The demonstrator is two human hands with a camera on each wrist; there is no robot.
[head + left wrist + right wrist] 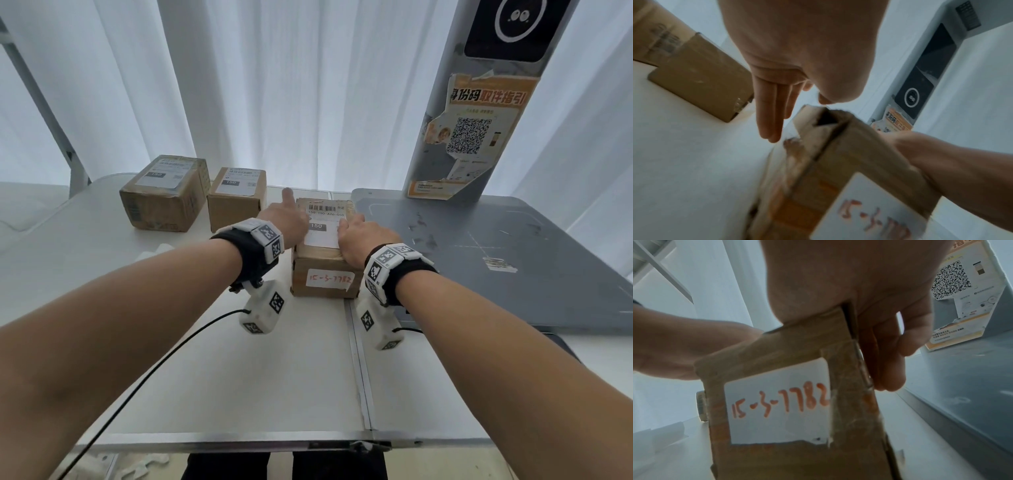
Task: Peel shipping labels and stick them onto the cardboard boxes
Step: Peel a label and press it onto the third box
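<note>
Both hands are resting on the box [323, 260] on the table [239, 370]. The left hand [286, 222] is lying on its left top edge with straight fingers [769, 116] hanging down the side, gripping nothing. The right hand [363, 236] is covering the label's [322, 226] right edge — fingers [888, 353] loosely bent over the box's right side. The label's lower part is hidden by both hands; whether it is fully stuck, I cannot tell.

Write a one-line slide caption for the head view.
Both hands, left hand and right hand, flank the nearest cardboard box, its shipping label on top.
</note>
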